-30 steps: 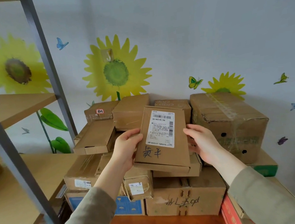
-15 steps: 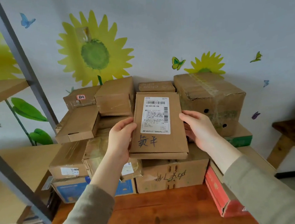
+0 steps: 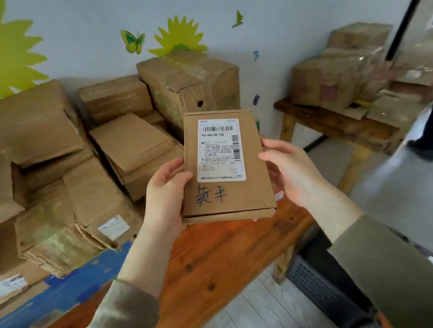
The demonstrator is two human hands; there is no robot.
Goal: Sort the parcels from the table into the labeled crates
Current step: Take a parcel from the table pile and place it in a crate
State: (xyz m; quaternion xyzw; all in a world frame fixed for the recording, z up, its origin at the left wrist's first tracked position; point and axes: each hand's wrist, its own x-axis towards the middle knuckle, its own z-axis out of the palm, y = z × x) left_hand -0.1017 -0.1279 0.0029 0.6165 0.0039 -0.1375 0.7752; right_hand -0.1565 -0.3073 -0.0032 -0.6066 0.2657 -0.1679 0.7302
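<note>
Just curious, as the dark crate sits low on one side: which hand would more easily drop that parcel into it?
Probably the right hand: the dark crate is below that side, while both hands grip the parcel.

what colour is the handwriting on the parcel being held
Dark blue-black ink, below the white label on the brown parcel; head view.

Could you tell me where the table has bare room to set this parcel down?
The near right stretch of the table is bare wood, bordered by the blue-taped box on the left and the table edge. The back and left are crowded with stacked boxes. The side bench is also piled full.
</note>
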